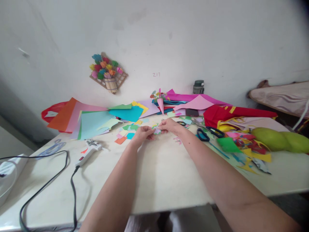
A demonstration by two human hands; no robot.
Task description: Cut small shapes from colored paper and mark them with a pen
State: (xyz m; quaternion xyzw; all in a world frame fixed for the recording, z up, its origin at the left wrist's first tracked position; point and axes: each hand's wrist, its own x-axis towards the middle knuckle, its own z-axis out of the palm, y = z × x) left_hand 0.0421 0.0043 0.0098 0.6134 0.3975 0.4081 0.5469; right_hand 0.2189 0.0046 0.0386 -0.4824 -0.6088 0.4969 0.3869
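Observation:
My left hand (144,133) and my right hand (170,125) meet above the middle of the table, fingers pinched. Between their fingertips is a small lilac piece of paper (157,130), which both appear to hold. Small cut paper pieces lie around them, among them an orange one (120,140) and a blue one (130,135) left of my left hand. A little pink paper cutout (178,140) lies below my right wrist. Dark-handled scissors (203,135) rest right of my right forearm. Behind my hands stands a pink paper cone (160,105) with small colourful paper flowers.
A corded glue gun (88,153) lies left, its black cable looping near a white power strip (12,170). Coloured sheets (94,122) spread along the back. To the right are paper scraps (229,145), green fruit (267,138) and red material (224,114). A dark bottle (198,87) stands by the wall.

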